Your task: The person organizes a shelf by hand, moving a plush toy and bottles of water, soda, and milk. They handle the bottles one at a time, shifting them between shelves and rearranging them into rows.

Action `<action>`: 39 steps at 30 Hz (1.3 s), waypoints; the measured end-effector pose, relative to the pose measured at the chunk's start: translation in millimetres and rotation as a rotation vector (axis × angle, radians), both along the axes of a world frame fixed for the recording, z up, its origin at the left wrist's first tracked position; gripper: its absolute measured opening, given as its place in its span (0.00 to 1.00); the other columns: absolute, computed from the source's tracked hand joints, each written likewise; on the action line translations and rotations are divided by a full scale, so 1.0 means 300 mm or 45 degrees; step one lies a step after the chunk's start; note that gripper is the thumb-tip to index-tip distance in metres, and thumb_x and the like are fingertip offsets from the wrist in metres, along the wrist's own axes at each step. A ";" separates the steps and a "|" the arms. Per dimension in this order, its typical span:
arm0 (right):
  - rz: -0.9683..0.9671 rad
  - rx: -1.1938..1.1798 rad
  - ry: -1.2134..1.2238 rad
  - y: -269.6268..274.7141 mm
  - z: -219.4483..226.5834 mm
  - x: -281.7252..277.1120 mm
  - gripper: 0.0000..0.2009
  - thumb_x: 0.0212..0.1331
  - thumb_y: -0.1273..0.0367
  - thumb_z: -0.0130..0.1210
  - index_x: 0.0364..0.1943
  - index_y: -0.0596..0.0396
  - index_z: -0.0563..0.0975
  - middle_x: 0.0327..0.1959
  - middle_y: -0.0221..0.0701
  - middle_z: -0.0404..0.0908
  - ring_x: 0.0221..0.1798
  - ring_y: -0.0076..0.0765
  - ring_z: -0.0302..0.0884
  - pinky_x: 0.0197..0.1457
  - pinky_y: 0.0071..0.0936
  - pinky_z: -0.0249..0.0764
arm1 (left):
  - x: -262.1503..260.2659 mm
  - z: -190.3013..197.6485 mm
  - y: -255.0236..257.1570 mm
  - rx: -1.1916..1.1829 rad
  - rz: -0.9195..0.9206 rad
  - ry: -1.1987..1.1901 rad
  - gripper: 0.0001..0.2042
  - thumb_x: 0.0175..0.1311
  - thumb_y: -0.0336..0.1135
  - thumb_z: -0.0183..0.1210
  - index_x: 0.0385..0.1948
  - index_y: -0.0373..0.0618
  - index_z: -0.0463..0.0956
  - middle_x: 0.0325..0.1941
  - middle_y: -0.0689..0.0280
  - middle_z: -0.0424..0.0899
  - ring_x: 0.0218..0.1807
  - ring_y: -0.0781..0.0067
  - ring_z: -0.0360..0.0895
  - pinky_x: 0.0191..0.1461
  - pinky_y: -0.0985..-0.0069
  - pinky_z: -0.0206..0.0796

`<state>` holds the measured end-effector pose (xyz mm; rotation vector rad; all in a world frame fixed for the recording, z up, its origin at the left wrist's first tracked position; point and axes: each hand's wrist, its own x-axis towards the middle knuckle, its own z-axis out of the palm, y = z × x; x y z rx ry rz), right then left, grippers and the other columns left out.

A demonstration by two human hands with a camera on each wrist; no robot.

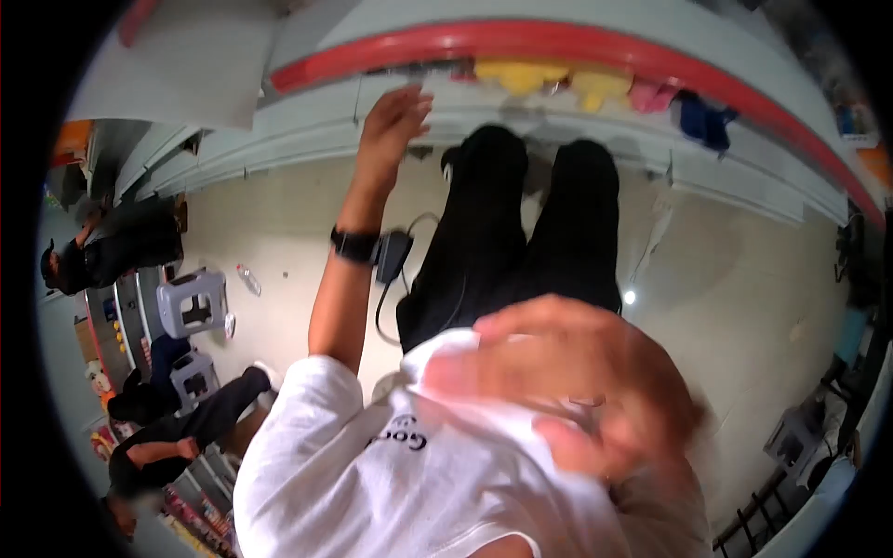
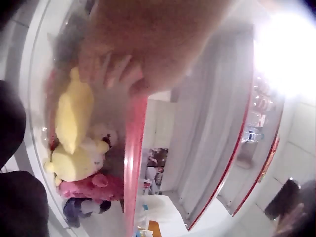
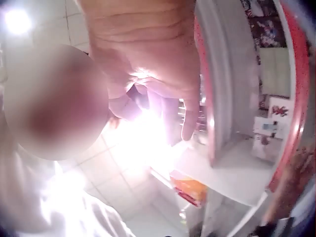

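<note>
At the shelf edge in the head view, my left hand has its fingers loosely bent and nothing held in them. Plush toys lie on the shelf beside it: a yellow one, a yellow-and-white one, a pink one and a dark blue one. The left fingers overlap the tip of the first yellow toy in the left wrist view. Raised in front of my chest, close to the head camera, is my right hand, blurred. Its fingers reach out loosely in the right wrist view, against bright glare.
A red-edged shelf curves across the front. Grey plastic stools and a bottle are on the tiled floor at left, near other people. A wrist device with a cable sits on my left forearm.
</note>
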<state>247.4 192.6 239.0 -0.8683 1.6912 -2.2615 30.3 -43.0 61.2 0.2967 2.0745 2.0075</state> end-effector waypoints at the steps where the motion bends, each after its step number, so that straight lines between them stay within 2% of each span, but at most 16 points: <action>1: -0.047 0.047 -0.030 0.023 -0.031 -0.012 0.28 0.58 0.78 0.54 0.67 0.61 0.69 0.64 0.44 0.77 0.64 0.50 0.76 0.69 0.40 0.69 | 0.011 0.037 -0.014 -0.049 0.023 0.015 0.20 0.69 0.30 0.56 0.62 0.39 0.71 0.61 0.57 0.80 0.63 0.63 0.77 0.62 0.67 0.71; 3: -0.231 0.085 -0.094 0.057 -0.187 -0.011 0.32 0.60 0.78 0.56 0.71 0.59 0.64 0.67 0.41 0.75 0.65 0.42 0.76 0.68 0.35 0.69 | 0.014 0.053 -0.086 -0.033 0.069 0.136 0.20 0.68 0.27 0.56 0.62 0.39 0.71 0.60 0.58 0.80 0.63 0.64 0.76 0.61 0.67 0.71; 4: -0.233 0.176 -0.160 0.095 -0.252 -0.023 0.33 0.61 0.78 0.54 0.73 0.58 0.62 0.67 0.41 0.75 0.65 0.41 0.76 0.68 0.33 0.69 | 0.027 0.117 -0.086 0.000 0.106 0.216 0.20 0.67 0.24 0.55 0.61 0.39 0.71 0.59 0.58 0.80 0.63 0.64 0.76 0.62 0.67 0.71; 6: -0.201 0.134 -0.599 0.138 -0.452 -0.027 0.29 0.66 0.76 0.56 0.72 0.58 0.63 0.63 0.38 0.78 0.65 0.33 0.75 0.67 0.32 0.70 | 0.043 0.290 -0.086 0.022 0.160 0.307 0.20 0.66 0.22 0.54 0.61 0.41 0.70 0.60 0.58 0.79 0.64 0.63 0.75 0.62 0.65 0.71; 8: -0.201 0.229 -0.746 0.196 -0.675 -0.037 0.22 0.68 0.76 0.56 0.65 0.57 0.70 0.53 0.39 0.83 0.57 0.35 0.80 0.57 0.31 0.77 | 0.048 0.419 -0.093 0.004 0.200 0.412 0.22 0.65 0.21 0.55 0.62 0.39 0.69 0.60 0.58 0.78 0.65 0.63 0.74 0.63 0.65 0.70; 9: -0.267 0.152 -0.760 0.215 -0.772 -0.038 0.18 0.69 0.75 0.54 0.62 0.59 0.73 0.49 0.39 0.84 0.51 0.35 0.83 0.52 0.29 0.79 | 0.055 0.473 -0.088 0.007 0.202 0.516 0.22 0.64 0.21 0.56 0.62 0.38 0.68 0.60 0.58 0.78 0.66 0.63 0.73 0.64 0.65 0.69; 11: -0.403 0.023 -0.706 0.244 -0.894 -0.058 0.16 0.70 0.75 0.53 0.60 0.60 0.74 0.48 0.40 0.84 0.49 0.36 0.83 0.50 0.29 0.79 | 0.065 0.574 -0.070 0.018 0.207 0.703 0.23 0.64 0.21 0.56 0.62 0.37 0.68 0.61 0.57 0.77 0.67 0.63 0.72 0.65 0.65 0.67; 13: -0.531 0.027 -0.594 0.309 -0.950 -0.234 0.13 0.69 0.75 0.52 0.56 0.61 0.75 0.45 0.41 0.84 0.46 0.38 0.84 0.49 0.31 0.80 | 0.030 0.702 -0.036 0.051 0.275 0.955 0.23 0.64 0.22 0.57 0.62 0.35 0.67 0.62 0.57 0.76 0.67 0.63 0.72 0.67 0.65 0.65; 16: -0.505 0.101 -0.620 0.330 -1.051 -0.326 0.12 0.69 0.75 0.52 0.55 0.62 0.75 0.45 0.42 0.83 0.47 0.39 0.84 0.50 0.34 0.81 | -0.017 0.870 -0.073 -0.062 0.346 1.121 0.25 0.62 0.23 0.59 0.63 0.37 0.66 0.64 0.58 0.73 0.69 0.63 0.69 0.68 0.64 0.64; 17: -0.493 0.074 -0.655 0.342 -1.107 -0.343 0.12 0.68 0.76 0.52 0.54 0.63 0.75 0.44 0.43 0.83 0.46 0.41 0.83 0.51 0.39 0.82 | -0.038 0.913 -0.066 -0.095 0.363 1.159 0.26 0.62 0.24 0.60 0.64 0.38 0.66 0.65 0.58 0.72 0.69 0.63 0.68 0.68 0.64 0.65; 20: -0.497 -0.196 -0.878 0.338 -1.117 -0.369 0.13 0.66 0.77 0.52 0.54 0.63 0.74 0.43 0.44 0.82 0.45 0.45 0.83 0.52 0.43 0.83 | -0.116 0.998 -0.054 -0.249 0.457 1.298 0.29 0.61 0.26 0.63 0.65 0.40 0.64 0.67 0.59 0.70 0.70 0.63 0.67 0.67 0.64 0.65; 25: -0.495 -0.274 -0.911 0.302 -1.126 -0.394 0.13 0.66 0.77 0.51 0.53 0.64 0.74 0.41 0.45 0.82 0.45 0.47 0.83 0.52 0.45 0.83 | -0.251 1.099 -0.062 -0.373 0.719 1.511 0.33 0.58 0.29 0.67 0.66 0.42 0.63 0.66 0.57 0.69 0.68 0.60 0.68 0.67 0.64 0.64; 28: -0.491 -0.312 -0.946 0.287 -1.136 -0.408 0.13 0.66 0.76 0.52 0.53 0.64 0.74 0.41 0.45 0.83 0.45 0.47 0.83 0.52 0.46 0.82 | -0.341 1.141 -0.090 -0.524 1.097 1.638 0.33 0.57 0.29 0.68 0.66 0.42 0.63 0.65 0.55 0.69 0.68 0.56 0.67 0.67 0.62 0.64; 29: -0.486 -0.320 -0.951 0.286 -1.140 -0.410 0.13 0.66 0.76 0.52 0.53 0.64 0.75 0.41 0.45 0.83 0.45 0.47 0.83 0.52 0.46 0.82 | -0.389 1.149 -0.119 -0.510 1.159 1.694 0.34 0.55 0.30 0.69 0.65 0.41 0.63 0.64 0.51 0.68 0.68 0.51 0.66 0.68 0.58 0.62; 35: -0.502 -0.343 -0.992 0.313 -1.147 -0.409 0.12 0.66 0.75 0.53 0.52 0.63 0.75 0.41 0.45 0.83 0.45 0.48 0.83 0.54 0.48 0.81 | -0.517 1.174 -0.234 -0.615 1.174 1.629 0.32 0.56 0.37 0.72 0.63 0.47 0.69 0.68 0.38 0.62 0.75 0.40 0.55 0.73 0.54 0.55; 39: -0.483 -0.382 -0.983 0.327 -1.143 -0.401 0.12 0.67 0.74 0.53 0.52 0.64 0.74 0.42 0.46 0.83 0.46 0.50 0.83 0.55 0.49 0.81 | -0.499 1.189 -0.229 -0.594 1.125 1.611 0.29 0.56 0.40 0.72 0.61 0.51 0.73 0.71 0.37 0.56 0.78 0.38 0.50 0.75 0.52 0.53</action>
